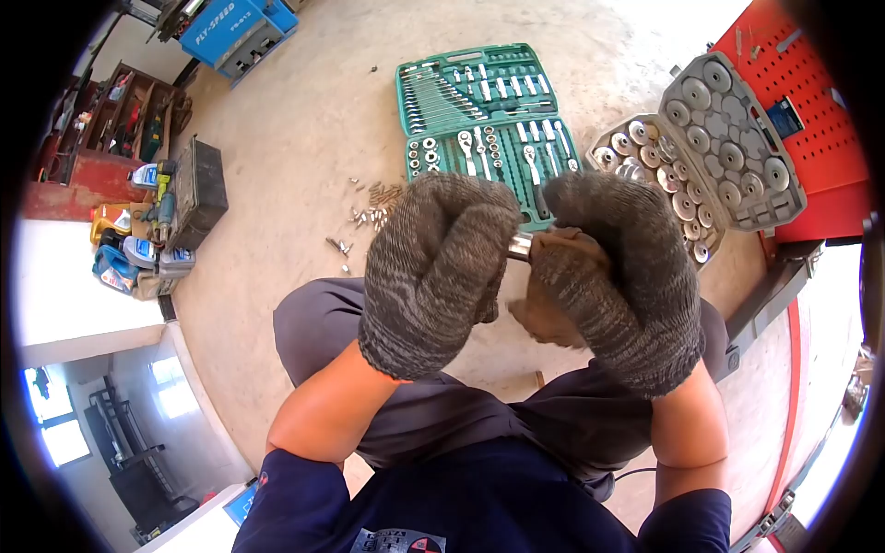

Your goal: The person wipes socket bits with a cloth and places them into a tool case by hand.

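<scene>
Both my hands wear dark grey knitted gloves and meet in front of my knees. A short shiny metal piece (520, 246) shows between them, its one end inside the closed fingers of my left hand (438, 276). My right hand (627, 281) is wrapped round a brown cloth (553, 309), which covers the other end of the metal piece and hangs below the fingers. Beyond my hands an open green tool case (479, 118) with wrenches, ratchets and sockets lies on the floor, its near part partly hidden by the gloves.
Small loose metal pieces (376, 205) lie left of the green case. On the right an open grey case (736, 147) holds round metal cups, beside a red pegboard (811, 120). A black toolbox (198, 194) and bottles (115, 267) stand at left, a blue machine (235, 35) behind.
</scene>
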The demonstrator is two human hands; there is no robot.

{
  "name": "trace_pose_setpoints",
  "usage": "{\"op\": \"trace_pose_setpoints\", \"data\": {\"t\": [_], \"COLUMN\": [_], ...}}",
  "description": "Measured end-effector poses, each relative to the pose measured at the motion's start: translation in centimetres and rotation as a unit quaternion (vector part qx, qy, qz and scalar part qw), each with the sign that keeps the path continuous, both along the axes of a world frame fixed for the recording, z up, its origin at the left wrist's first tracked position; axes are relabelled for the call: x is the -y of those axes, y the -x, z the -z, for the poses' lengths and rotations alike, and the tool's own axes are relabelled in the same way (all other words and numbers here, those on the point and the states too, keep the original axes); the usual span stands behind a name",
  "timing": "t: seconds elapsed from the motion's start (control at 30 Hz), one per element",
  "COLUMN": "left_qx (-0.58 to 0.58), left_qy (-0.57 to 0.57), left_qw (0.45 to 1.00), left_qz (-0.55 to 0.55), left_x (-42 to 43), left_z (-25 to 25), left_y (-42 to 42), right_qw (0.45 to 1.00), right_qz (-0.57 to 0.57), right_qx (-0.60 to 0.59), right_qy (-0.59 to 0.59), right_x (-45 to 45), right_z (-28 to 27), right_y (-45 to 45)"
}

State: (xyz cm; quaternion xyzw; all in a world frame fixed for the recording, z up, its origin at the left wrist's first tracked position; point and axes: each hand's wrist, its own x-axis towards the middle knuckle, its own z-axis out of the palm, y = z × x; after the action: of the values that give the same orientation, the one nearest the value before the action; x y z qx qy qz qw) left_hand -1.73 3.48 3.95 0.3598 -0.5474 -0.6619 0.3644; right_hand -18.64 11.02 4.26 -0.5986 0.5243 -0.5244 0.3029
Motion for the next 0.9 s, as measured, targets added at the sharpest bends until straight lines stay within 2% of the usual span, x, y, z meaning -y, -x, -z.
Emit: {"op": "trace_pose_setpoints", "data": {"t": [0.07, 0.13, 0.2, 0.23, 0.33, 0.37, 0.4, 0.43, 0.47, 0.5, 0.6, 0.67, 0.73, 0.8, 0.9], "left_qx": [0.006, 0.011, -0.075, -0.075, -0.090, -0.082, -0.072, -0.072, -0.047, -0.023, 0.017, -0.001, -0.019, -0.074, -0.014], "left_qy": [-0.026, -0.052, -0.189, -0.190, -0.183, -0.033, 0.118, 0.117, 0.237, 0.353, 0.395, 0.393, 0.389, 0.209, 0.172], "left_qw": [1.000, 0.999, 0.978, 0.978, 0.968, 0.991, 0.989, 0.989, 0.966, 0.925, 0.906, 0.907, 0.908, 0.973, 0.982], "left_qz": [-0.005, -0.009, 0.047, 0.048, 0.148, 0.103, 0.055, 0.057, 0.098, 0.136, 0.150, 0.152, 0.155, 0.069, 0.075], "left_x": [0.2, 0.3, 0.4, 0.6, 0.9, 0.3, 0.0, 0.4, 1.3, 1.9, 2.5, 2.8, 2.5, 1.2, 1.3], "left_z": [-0.4, -0.6, -0.8, -1.0, -0.9, -0.2, 0.5, 1.0, 1.4, 1.6, 0.6, 0.6, 0.7, 0.7, 0.1], "left_y": [0.4, 0.6, 0.4, 0.3, 0.2, 0.5, 0.7, 0.6, 0.4, 0.4, 0.4, 0.4, 0.5, 0.7, 0.7], "right_qw": [0.998, 0.991, 0.984, 0.976, 0.990, 0.994, 0.994, 0.976, 0.947, 0.944, 0.943, 0.945, 0.970, 0.972, 0.980], "right_qz": [0.028, -0.020, -0.011, -0.005, 0.001, 0.003, -0.009, -0.019, -0.017, -0.009, 0.009, 0.020, 0.007, 0.016, 0.035], "right_qx": [-0.043, -0.108, -0.144, -0.179, -0.114, -0.092, 0.097, 0.190, 0.283, 0.297, 0.308, 0.306, 0.238, 0.230, 0.195], "right_qy": [0.033, 0.078, 0.101, 0.123, 0.078, 0.063, -0.046, -0.101, -0.153, -0.146, -0.124, -0.110, -0.054, -0.049, -0.023], "right_x": [0.0, 0.0, 0.3, 0.4, -0.2, -0.4, -0.7, -0.6, -0.6, -0.2, 0.1, 0.1, 0.1, 0.0, 0.0], "right_z": [0.1, -0.1, -0.4, -0.5, -0.5, -0.6, -0.8, -0.8, -0.7, -0.3, 0.7, 0.8, 0.5, 0.5, 0.5], "right_y": [0.1, 0.5, 0.5, 0.4, 0.7, 0.8, 0.7, 0.7, 0.7, 0.8, 0.6, 0.5, 0.5, 0.4, 0.0]}}
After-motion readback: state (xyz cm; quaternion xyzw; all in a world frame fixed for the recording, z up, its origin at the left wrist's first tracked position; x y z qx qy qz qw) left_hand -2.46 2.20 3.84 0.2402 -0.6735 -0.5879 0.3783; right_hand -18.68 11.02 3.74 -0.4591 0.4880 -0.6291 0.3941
